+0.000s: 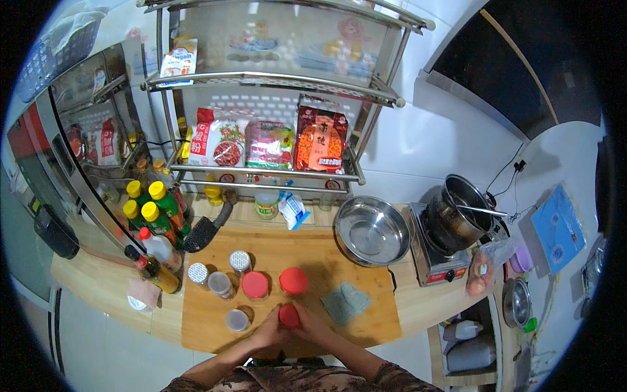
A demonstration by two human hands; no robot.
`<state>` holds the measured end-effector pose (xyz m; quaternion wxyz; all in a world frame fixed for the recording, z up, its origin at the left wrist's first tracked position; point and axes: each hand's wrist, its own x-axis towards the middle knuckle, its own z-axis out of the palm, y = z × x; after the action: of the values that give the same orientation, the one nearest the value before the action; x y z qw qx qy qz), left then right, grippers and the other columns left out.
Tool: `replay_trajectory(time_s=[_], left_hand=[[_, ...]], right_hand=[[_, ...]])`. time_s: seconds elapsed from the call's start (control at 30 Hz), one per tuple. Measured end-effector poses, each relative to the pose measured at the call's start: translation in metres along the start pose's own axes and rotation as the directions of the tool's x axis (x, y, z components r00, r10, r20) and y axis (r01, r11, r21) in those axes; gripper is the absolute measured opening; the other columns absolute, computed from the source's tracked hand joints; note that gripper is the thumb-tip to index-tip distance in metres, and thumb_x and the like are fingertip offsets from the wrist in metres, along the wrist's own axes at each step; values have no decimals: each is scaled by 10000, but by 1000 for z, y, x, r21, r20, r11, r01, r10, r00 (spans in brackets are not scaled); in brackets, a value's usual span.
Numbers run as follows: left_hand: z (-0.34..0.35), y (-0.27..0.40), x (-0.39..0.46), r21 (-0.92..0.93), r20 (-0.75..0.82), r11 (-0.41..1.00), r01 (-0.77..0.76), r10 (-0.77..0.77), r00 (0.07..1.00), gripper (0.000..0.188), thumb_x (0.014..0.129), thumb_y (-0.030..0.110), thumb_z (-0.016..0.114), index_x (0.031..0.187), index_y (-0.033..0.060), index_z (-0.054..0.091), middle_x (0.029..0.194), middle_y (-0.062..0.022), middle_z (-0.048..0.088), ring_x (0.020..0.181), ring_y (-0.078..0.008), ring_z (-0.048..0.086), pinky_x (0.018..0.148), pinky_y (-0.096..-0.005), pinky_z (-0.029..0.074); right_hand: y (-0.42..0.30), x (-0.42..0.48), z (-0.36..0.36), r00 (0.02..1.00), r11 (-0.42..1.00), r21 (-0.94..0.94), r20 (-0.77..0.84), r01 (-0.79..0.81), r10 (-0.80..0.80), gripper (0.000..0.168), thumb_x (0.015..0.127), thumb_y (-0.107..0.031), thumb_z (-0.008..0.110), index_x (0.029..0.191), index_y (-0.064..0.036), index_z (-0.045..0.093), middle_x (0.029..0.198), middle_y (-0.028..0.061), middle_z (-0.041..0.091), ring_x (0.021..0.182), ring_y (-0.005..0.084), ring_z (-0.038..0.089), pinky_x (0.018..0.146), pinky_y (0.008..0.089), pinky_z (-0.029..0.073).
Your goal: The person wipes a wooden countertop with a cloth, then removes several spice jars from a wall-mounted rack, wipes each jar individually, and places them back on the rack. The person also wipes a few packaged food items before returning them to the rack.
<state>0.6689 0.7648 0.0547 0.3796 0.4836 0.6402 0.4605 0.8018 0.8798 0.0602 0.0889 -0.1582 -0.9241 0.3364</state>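
Note:
A small red-lidded jar point(289, 315) is held between both palms near the front edge of a wooden board point(274, 240). My left hand point(267, 329) wraps its left side, and my right hand point(310, 324) wraps its right side. The fingers hide the jar's body. Just beyond stand two wider jars with red lids, one on the left point(254, 285) and one on the right point(294, 281). Farther left are two shakers with white perforated lids, a nearer one point(198, 273) and a farther one point(240, 261). Two grey-lidded jars point(220, 284) point(237, 320) stand nearby. A folded grey-green cloth point(346, 302) lies right.
A steel basin point(372, 230) sits at the back right, beside a dark pot point(453, 220) on a portable gas stove point(436, 264). Several sauce bottles point(156, 210) and a black cleaver-shaped object point(208, 229) stand left. A metal rack point(274, 174) with seasoning bags point(321, 134) overhangs the back.

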Motion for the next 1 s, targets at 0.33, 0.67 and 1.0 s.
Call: replay_trajectory(time_s=[0.33, 0.67, 1.0], left_hand=[[50, -10, -3, 14, -436, 1000, 8, -1, 900, 776, 636, 139, 751, 1246, 0, 292, 1161, -159, 448, 1070, -258, 469, 862, -320, 427], [74, -7, 14, -43, -648, 999, -13, -18, 761, 668, 604, 208, 771, 1116, -3, 397, 1036, -162, 500, 985, -255, 498, 841, -343, 412], [102, 78, 17, -519, -526, 806, -284, -40, 849, 691, 677, 100, 717, 1213, 24, 288, 1179, -105, 432, 1061, -181, 457, 899, -329, 380]], right_hand=[[61, -23, -72, 835, 800, -291, -358, -525, 417, 544, 733, -305, 600, 1173, -40, 420, 1088, 183, 486, 1027, 352, 449, 846, 440, 375], [128, -33, -75, 809, 869, 130, -320, -478, 493, 312, 798, -249, 582, 997, -9, 589, 892, 150, 593, 802, 268, 566, 732, 350, 444], [-21, -48, -125, 903, 931, 81, -289, 355, -319, 323, 748, -178, 623, 1041, -50, 580, 1124, 147, 485, 960, 254, 497, 814, 339, 407]])
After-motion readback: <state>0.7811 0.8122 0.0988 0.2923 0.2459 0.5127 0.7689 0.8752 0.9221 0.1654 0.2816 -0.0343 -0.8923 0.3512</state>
